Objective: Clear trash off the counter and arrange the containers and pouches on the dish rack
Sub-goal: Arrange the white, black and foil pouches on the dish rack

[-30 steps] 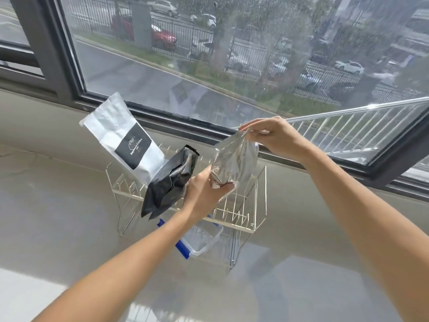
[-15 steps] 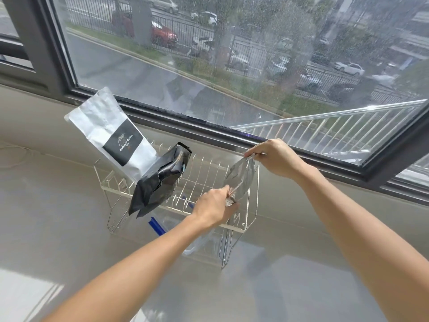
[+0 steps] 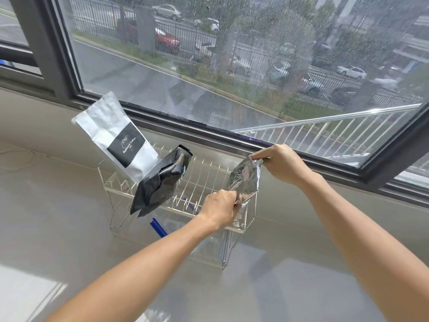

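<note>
Fingers (image 3: pixel 256 156) of both hands pinch silver pouch (image 3: pixel 246 180) over dish rack (image 3: pixel 204 180).

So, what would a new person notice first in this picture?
Probably the two hands: the left hand and right hand hold a silver pouch over the right end of the wire dish rack. At its left end lean a white coffee pouch and a black pouch.
</note>
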